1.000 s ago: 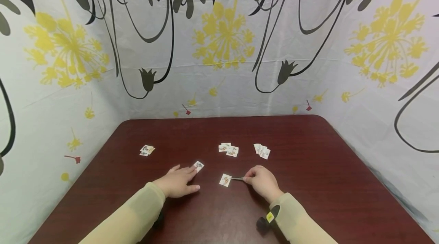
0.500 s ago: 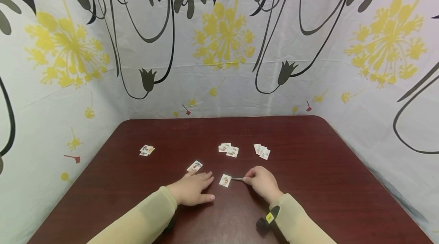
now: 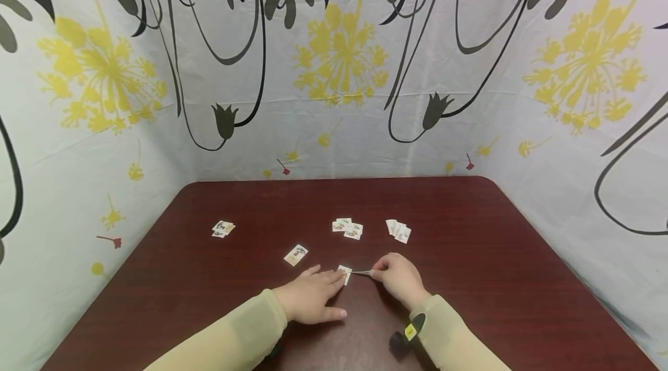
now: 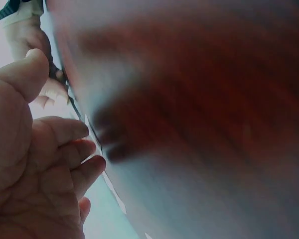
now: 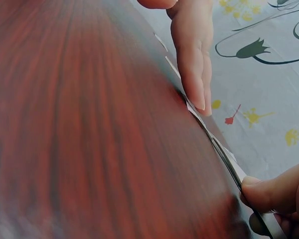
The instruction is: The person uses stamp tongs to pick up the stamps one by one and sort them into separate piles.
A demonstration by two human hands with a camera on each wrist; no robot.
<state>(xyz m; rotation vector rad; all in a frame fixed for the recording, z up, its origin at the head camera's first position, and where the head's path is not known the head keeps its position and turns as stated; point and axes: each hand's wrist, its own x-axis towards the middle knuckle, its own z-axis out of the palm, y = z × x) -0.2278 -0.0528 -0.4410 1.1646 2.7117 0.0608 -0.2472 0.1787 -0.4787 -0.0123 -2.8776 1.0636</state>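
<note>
With its fingers straight, my left hand (image 3: pixel 313 297) touches a small white printed card (image 3: pixel 347 270) in the middle of the table, covering its left part. My right hand (image 3: pixel 400 279) pinches thin metal tweezers (image 3: pixel 361 272) between thumb and fingers, and their tips reach the right edge of that same card. In the right wrist view the tweezers (image 5: pixel 223 154) lie low along the table, pointing at the left hand's fingertips (image 5: pixel 202 102). Another printed card (image 3: pixel 296 255) lies flat, beyond my left hand and apart from it.
Farther back are three groups of overlapping cards: a left group (image 3: pixel 223 229), a middle group (image 3: pixel 352 231) and a right group (image 3: pixel 403 232). The dark red table (image 3: pixel 276 197) meets a flower-patterned cloth (image 3: pixel 334 151) at its back and sides.
My left hand has slid right and toward me, off the left card and onto the card at the tweezers' tips. That left card shifted slightly early on. My right hand stays in place.
</note>
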